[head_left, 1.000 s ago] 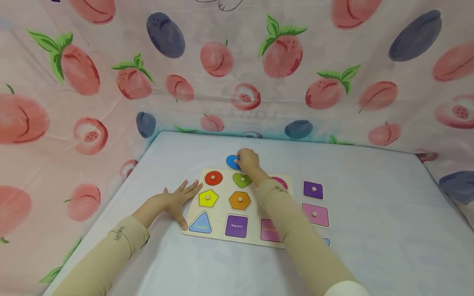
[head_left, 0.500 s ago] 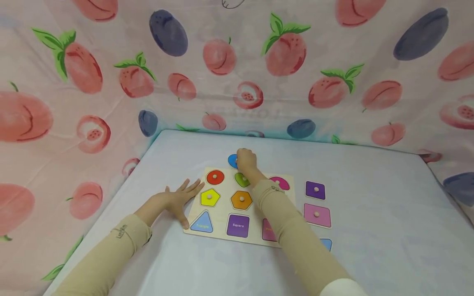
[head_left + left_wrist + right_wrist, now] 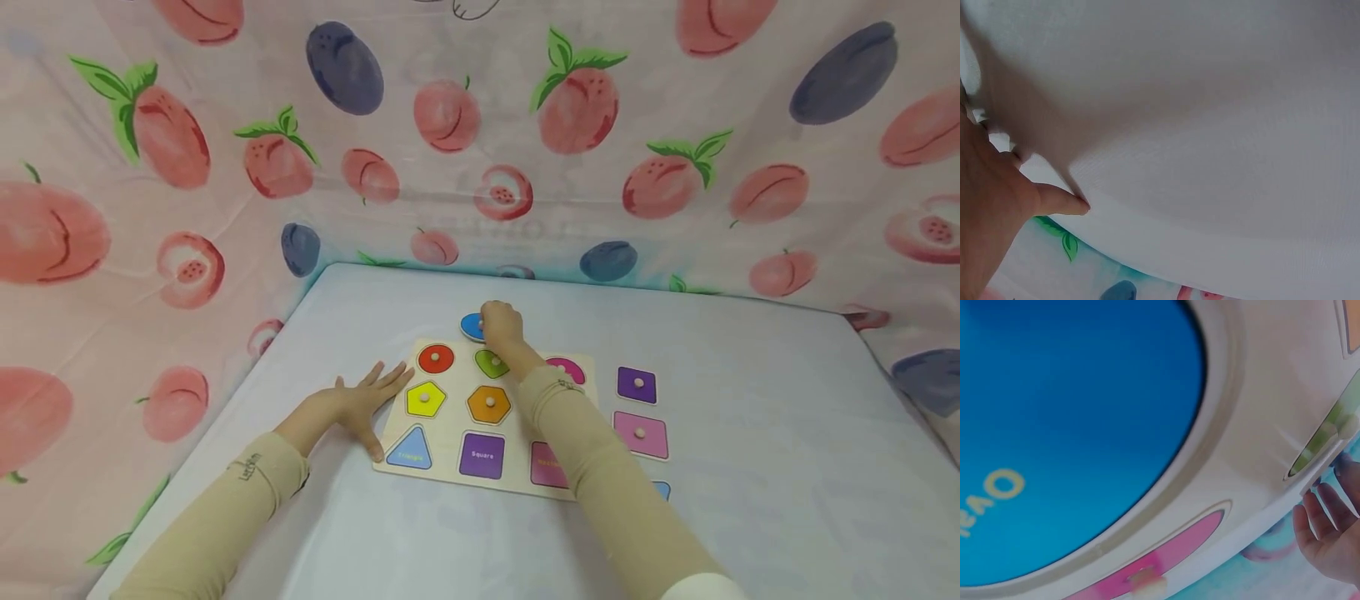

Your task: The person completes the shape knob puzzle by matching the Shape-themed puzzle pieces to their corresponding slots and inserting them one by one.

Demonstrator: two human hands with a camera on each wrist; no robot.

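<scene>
Shape puzzle, part-filled. Board (image 3: 450,423) holds six pieces; square, rectangle & a third slot lie bare. Right hand (image 3: 501,326) pinches blue oval piece (image 3: 471,327) just beyond board's far edge; left hand (image 3: 352,408), fingers flat, steadies board. Purple (image 3: 637,385) & pink (image 3: 640,434) pieces wait at right

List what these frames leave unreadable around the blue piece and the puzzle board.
- Right hand grip on the blue piece: head view, the fingers cover its knob.
- Board slots at right: head view, the right forearm crosses them.
- Blue slot lettering: right wrist view, cut off by the frame edge.
- Left hand fingers: left wrist view, mostly out of frame.
</scene>
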